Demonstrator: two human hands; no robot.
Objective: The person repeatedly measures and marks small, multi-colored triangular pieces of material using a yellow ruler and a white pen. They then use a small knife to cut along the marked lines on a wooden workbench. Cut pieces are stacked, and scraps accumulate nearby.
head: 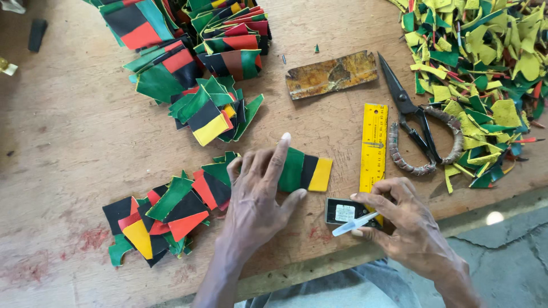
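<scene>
1. A striped piece of green, black and yellow material [305, 172] is pressed flat on the wooden table [80, 131] by the left hand [255, 197], fingers spread open.
2. A pale, thin pen-like tool [354, 224] is pinched in the right hand [399, 219], just beside a yellow ruler [374, 147].
3. Scissors [419, 128] are seen lying right of the ruler.

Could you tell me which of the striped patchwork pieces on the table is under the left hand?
The green, black and yellow striped piece lying alone beside the yellow ruler; the left hand presses it flat, whereas the others sit in piles.
</scene>
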